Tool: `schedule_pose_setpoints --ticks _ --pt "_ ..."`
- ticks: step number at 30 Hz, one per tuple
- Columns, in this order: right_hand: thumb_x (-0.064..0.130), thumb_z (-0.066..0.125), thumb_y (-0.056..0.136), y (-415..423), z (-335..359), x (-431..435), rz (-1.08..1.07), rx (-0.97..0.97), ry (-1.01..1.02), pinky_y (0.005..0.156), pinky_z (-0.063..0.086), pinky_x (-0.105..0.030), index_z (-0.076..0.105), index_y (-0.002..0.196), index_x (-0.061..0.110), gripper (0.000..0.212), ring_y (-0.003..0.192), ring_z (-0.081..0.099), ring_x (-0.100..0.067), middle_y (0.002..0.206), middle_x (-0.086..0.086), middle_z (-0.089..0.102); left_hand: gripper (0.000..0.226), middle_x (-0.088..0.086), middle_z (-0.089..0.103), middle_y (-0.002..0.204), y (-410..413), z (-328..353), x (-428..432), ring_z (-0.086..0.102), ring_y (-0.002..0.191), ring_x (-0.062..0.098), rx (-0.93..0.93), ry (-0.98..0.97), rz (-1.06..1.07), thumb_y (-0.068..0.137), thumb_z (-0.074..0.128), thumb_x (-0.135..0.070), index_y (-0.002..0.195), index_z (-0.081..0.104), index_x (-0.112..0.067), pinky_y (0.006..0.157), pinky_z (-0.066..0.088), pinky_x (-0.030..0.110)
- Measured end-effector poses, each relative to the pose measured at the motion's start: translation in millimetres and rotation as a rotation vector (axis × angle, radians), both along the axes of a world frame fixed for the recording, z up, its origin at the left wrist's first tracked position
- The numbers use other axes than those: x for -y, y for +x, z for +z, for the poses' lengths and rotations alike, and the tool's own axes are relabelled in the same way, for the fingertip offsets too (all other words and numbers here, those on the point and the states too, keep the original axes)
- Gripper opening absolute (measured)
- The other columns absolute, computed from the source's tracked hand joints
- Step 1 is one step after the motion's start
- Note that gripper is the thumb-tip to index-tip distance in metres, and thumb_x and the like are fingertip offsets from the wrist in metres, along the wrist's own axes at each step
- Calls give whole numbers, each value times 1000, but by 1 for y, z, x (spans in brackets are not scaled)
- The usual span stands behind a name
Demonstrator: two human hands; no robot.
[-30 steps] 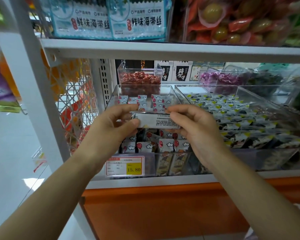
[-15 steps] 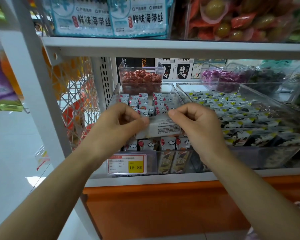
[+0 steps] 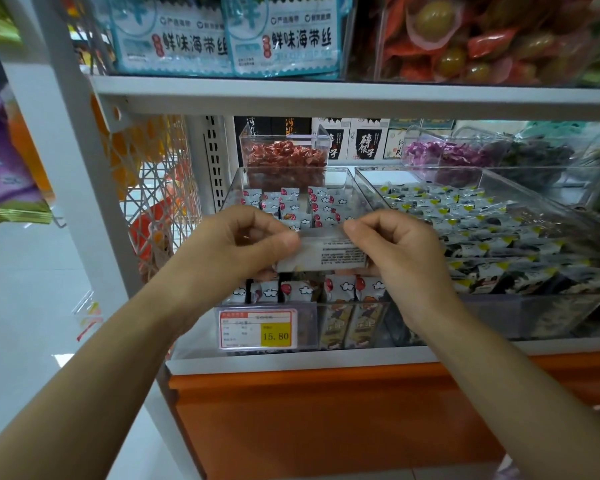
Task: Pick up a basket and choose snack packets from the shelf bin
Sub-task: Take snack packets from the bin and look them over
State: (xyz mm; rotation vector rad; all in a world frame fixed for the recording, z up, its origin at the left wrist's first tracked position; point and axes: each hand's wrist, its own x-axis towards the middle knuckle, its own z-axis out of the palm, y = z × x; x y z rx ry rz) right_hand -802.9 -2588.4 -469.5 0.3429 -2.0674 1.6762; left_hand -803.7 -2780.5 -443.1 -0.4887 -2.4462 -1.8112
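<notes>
Now snack packet (image 3: 323, 252) pinched btwn left hand (image 3: 243, 247) & right hand (image 3: 400, 252).

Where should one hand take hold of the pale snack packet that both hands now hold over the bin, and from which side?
Pinch one short end, coming in from that side. The snack packet is thin and flat, lying lengthwise left to right; the left hand and right hand each pinch an end this way, leaving the printed middle bare.
</notes>
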Motion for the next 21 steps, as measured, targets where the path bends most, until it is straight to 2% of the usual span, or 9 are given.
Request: schedule_pose_setpoints --ticks 2,5,6,8,11,14,17,19,21 --pt "20 61 89 -1 2 -3 32 21 3 67 55 -56 67 73 11 20 79 64 -40 79 -23 64 34 6 66 93 -1 -1 0 69 77 14 7 -19 -3 63 69 -35 93 64 -20 65 54 16" --pt "17 60 87 -2 10 -11 186 128 3 56 59 -33 70 71 11 20 78 67 -36 87 -30 62 27 5 70 90 -1 1 1 69 74 9 -1 16 33 70 67 -24 96 63 -21 61 51 12" --pt "16 60 87 -2 12 -14 238 164 0 53 58 -28 70 72 12 18 76 68 -33 88 -28 63 26 2 71 87 0 2 1 69 73 8 -3 30 39 72 66 -22 98 63 -21 60 51 11" --pt "12 58 86 -2 14 -19 308 208 5 52 56 -23 70 76 11 16 71 70 -24 81 -12 71 23 -1 71 85 1 2 0 68 72 5 -13 37 44 78 64 -19 101 64 -22 58 49 9" --pt "8 56 87 -5 15 -23 361 264 -15 53 57 -24 69 77 8 17 73 71 -20 78 -2 73 23 -2 72 86 0 1 -2 68 72 4 -29 29 52 82 62 -17 104 64 -22 58 48 8" --pt "11 57 82 -7 15 -27 421 324 -54 53 57 -25 69 80 5 13 77 71 -23 83 -4 73 21 -1 73 89 -1 0 -3 70 77 7 -27 32 51 84 60 -16 103 65 -23 63 50 9" --pt "16 60 74 -7 15 -30 452 346 -93 53 58 -25 68 83 3 18 79 70 -26 89 -9 72 21 -2 74 87 -1 -1 -3 69 78 6 -32 26 51 85 59 -16 103 66 -24 64 49 8" --pt "14 60 76 -8 13 -28 422 332 -106 52 57 -25 68 86 2 18 78 70 -25 96 -13 69 21 -4 74 85 -2 -3 -3 69 77 5 -50 4 62 85 58 -17 104 66 -23 64 50 8" --pt "10 59 82 -8 10 -23 375 297 -123 53 57 -24 68 87 3 13 74 70 -21 93 -13 69 19 -4 73 84 -3 -5 -4 69 76 4 -70 11 95 87 58 -16 103 67 -20 64 50 9"
